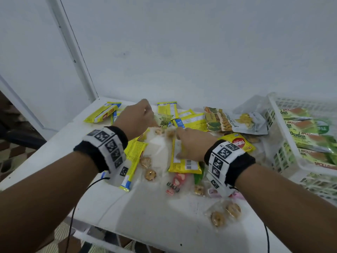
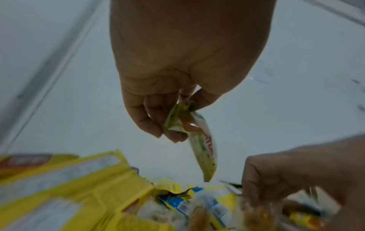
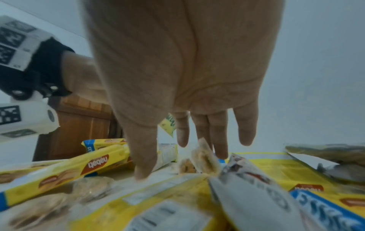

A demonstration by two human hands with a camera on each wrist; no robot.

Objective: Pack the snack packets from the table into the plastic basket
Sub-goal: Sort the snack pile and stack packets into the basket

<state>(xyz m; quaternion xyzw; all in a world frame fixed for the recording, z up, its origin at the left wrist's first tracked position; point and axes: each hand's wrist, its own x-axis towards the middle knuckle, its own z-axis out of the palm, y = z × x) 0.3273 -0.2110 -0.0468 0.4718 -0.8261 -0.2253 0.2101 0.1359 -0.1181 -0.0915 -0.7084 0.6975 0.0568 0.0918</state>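
Note:
Snack packets lie scattered over the white table (image 1: 145, 207). My left hand (image 1: 140, 115) pinches the top of a green pandan cake packet (image 2: 194, 140), which hangs lifted above the pile; the same packet (image 1: 164, 122) shows just right of the hand in the head view. My right hand (image 1: 189, 143) reaches with straight fingers (image 3: 219, 137) over a yellow Nabati wafer packet (image 1: 182, 161) and a clear cookie packet (image 3: 201, 157), holding nothing. The white plastic basket (image 1: 279, 136) stands at the right with several green pandan packets (image 1: 310, 136) inside.
More yellow wafer packets (image 1: 102, 115) lie at the far left of the table. A jackfruit chips bag (image 1: 235, 121) rests by the basket. Clear cookie packets (image 1: 224, 212) and a corn snack (image 1: 175, 185) lie near the front. A white wall stands behind.

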